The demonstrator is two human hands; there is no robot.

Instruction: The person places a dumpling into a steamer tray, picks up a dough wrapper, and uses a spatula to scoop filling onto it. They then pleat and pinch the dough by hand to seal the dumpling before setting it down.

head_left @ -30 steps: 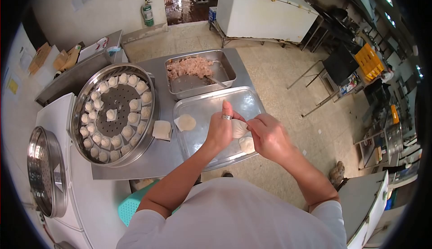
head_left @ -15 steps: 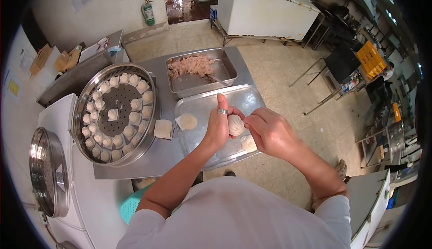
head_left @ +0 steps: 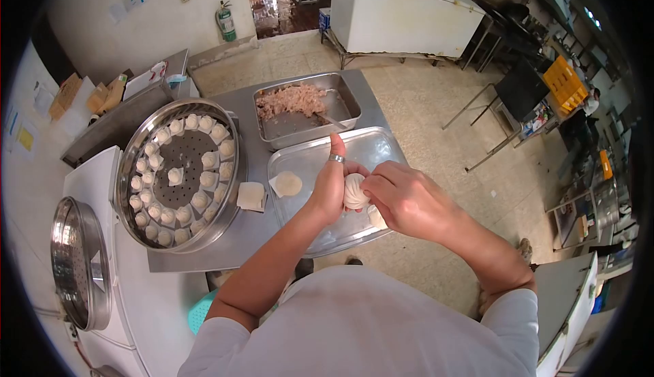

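Observation:
A pleated white bun rests in my left hand, whose fingers curl around it while the ringed thumb points up. My right hand pinches the bun's pleated edge from the right. Both hands are above a shallow metal tray. On that tray lie a round dough wrapper with paper under it and another dough piece, partly covered by my right hand. Behind the tray, a deep metal pan holds pinkish minced filling and a utensil with its handle on the rim.
To the left, a round perforated steamer carries many shaped buns on paper squares. Beside it sits a stack of paper squares. A second steamer tray stands farther left. A white chest freezer is across the room.
The right hand has shifted slightly left over the bun, and the bun's pleats appear turned. The whole view has moved slightly to the right.

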